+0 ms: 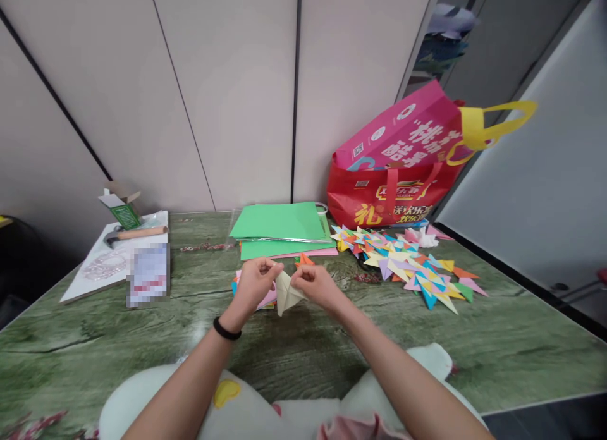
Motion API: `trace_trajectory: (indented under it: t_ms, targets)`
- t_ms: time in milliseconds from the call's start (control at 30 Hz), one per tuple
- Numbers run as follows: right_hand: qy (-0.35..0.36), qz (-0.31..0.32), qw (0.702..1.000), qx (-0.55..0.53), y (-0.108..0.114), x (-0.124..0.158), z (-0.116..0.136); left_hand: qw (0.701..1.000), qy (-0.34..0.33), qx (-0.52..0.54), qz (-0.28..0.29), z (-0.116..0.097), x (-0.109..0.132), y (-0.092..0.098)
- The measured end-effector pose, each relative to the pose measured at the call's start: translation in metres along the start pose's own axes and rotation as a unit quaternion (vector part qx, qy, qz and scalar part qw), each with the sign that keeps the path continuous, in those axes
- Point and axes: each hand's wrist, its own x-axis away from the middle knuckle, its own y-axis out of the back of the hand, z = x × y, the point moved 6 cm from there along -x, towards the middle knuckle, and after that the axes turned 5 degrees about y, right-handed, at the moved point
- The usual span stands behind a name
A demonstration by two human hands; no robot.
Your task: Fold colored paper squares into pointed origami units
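Observation:
A cream-coloured folded paper [286,293] is held up above the near middle of the table. My left hand [257,281] pinches its upper left edge, fingers closed. On the other side, my right hand [317,284] grips the paper's right part between thumb and fingers. Small coloured papers [269,298] lie behind and below my left hand, partly covered by it. An orange folded piece [305,260] shows just beyond the held paper. Further back is a stack of green sheets [279,222], with a pink sheet's edge beneath.
Many coloured folded paper stars [408,263] are heaped on the right of the table [332,339]. Behind them stands a red bag [365,196] holding a pink box [403,133]. At the left are a hammer [142,233], a small green box [124,213] and a white board [97,263].

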Motion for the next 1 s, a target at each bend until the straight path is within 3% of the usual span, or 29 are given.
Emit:
trace_trajectory:
  t_ms: [133,300,367,533,733,900,1000]
  targets:
    - [-0.019,0.006,0.999,-0.030,-0.001,0.002,0.000,1.000,0.009,0.017,-0.003,-0.002,-0.004,0.008]
    - [-0.063,0.044,0.992,-0.103,-0.003,0.005,-0.006,0.986,-0.021,0.073,-0.145,-0.010,-0.014,0.054]
    - [-0.060,0.038,0.992,-0.108,-0.002,0.004,-0.008,0.982,-0.014,0.088,-0.168,-0.010,-0.017,0.063]
    - [-0.044,0.005,0.994,-0.096,0.001,0.002,-0.009,0.993,-0.005,0.057,-0.104,-0.007,-0.015,0.047]
    - [0.044,-0.047,0.998,-0.030,0.009,0.001,0.002,0.997,-0.022,0.030,-0.065,-0.008,-0.011,0.032]
    - [0.087,-0.052,0.994,0.037,0.012,0.003,0.008,0.998,-0.022,0.011,-0.058,-0.012,-0.009,0.031]
    - [0.080,-0.030,0.996,0.011,0.007,0.004,0.007,0.999,-0.018,0.003,-0.044,-0.012,-0.008,0.028]
